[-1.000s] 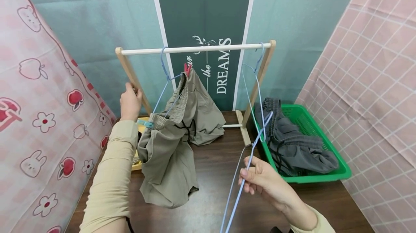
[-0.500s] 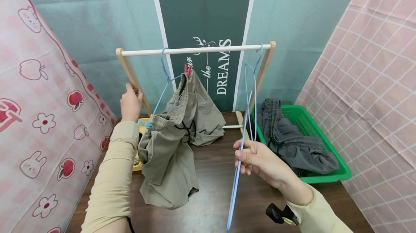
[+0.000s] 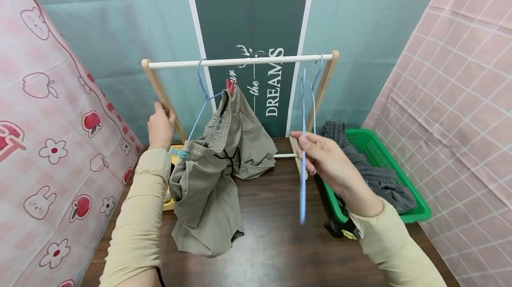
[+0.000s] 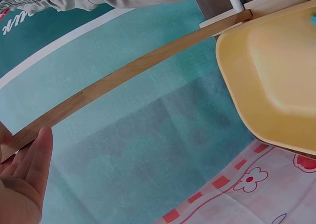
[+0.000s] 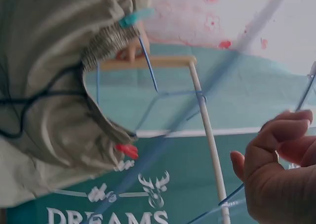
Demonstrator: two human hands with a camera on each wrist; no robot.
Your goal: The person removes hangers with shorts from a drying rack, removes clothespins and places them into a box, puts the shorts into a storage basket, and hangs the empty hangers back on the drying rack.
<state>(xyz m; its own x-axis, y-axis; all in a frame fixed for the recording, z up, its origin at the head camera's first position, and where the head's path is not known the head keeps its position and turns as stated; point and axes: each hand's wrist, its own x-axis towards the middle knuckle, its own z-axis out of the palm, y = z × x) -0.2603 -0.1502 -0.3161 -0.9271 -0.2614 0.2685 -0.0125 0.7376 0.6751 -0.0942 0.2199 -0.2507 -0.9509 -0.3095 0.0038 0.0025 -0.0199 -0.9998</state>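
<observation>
Khaki shorts (image 3: pixel 208 202) hanging on a wooden rack (image 3: pixel 256 61) look like the finished share of the work. At the rack's left post, the left hand (image 3: pixel 161 125) grips the wood between thumb and fingers, above a yellow basin (image 4: pixel 291 61) beside the rack's left foot. Under the left half of the rack's bar, the shorts hang from a blue hanger (image 3: pixel 201 83), their waistband secured by a teal clip (image 3: pixel 178 153) and a red clip (image 3: pixel 230 85). In front of the rack's right half, the right hand (image 3: pixel 326 158) pinches a bare hanger (image 3: pixel 302 189), turned nearly edge-on; whether it touches the spare hanger (image 3: pixel 314 105) behind it, hooked near the rack's right end and also carrying nothing, cannot be told. Just right of the rack, a dark gray garment (image 3: pixel 384 176) lies bunched in a green basket (image 3: pixel 426 213), on no hanger, so its hanging and clipping, by all appearances, are the part left undone.
</observation>
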